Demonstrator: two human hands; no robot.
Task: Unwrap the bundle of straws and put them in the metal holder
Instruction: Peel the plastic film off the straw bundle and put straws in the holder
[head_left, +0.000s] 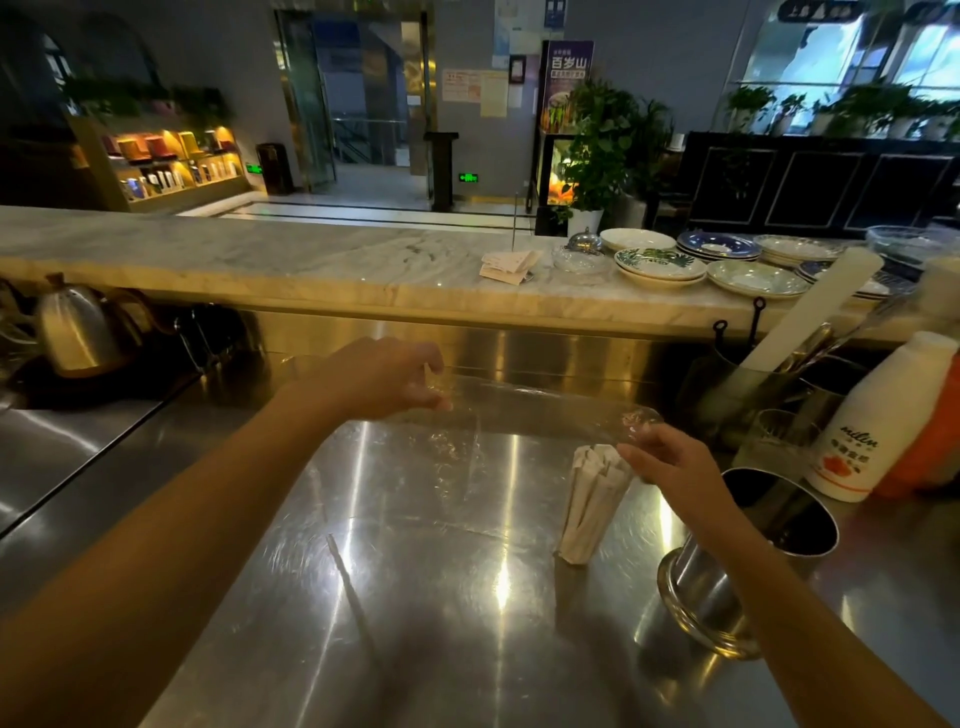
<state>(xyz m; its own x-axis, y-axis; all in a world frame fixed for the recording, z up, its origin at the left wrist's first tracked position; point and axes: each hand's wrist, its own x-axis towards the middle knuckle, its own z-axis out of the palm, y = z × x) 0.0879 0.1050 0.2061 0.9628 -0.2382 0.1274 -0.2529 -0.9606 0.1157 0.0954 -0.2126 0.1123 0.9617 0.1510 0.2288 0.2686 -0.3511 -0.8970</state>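
A bundle of paper-wrapped straws (592, 501) stands upright on the steel counter (441, 597), its top just under my right hand (675, 462). Clear plastic wrap (519, 410) stretches in the air between both hands. My left hand (384, 379) pinches its left end, and my right hand pinches the crumpled right end above the straws. The metal holder (779, 525) is a steel cylinder with a dark opening, tilted, to the right of the bundle and partly behind my right forearm. One thin clear straw (348, 577) lies loose on the counter.
A white bottle (878, 421) and metal cups with utensils (769, 379) stand at the right. A steel kettle (78, 332) sits at the far left. Stacked plates (717, 260) and paper slips (506, 265) rest on the marble ledge (260, 260) behind.
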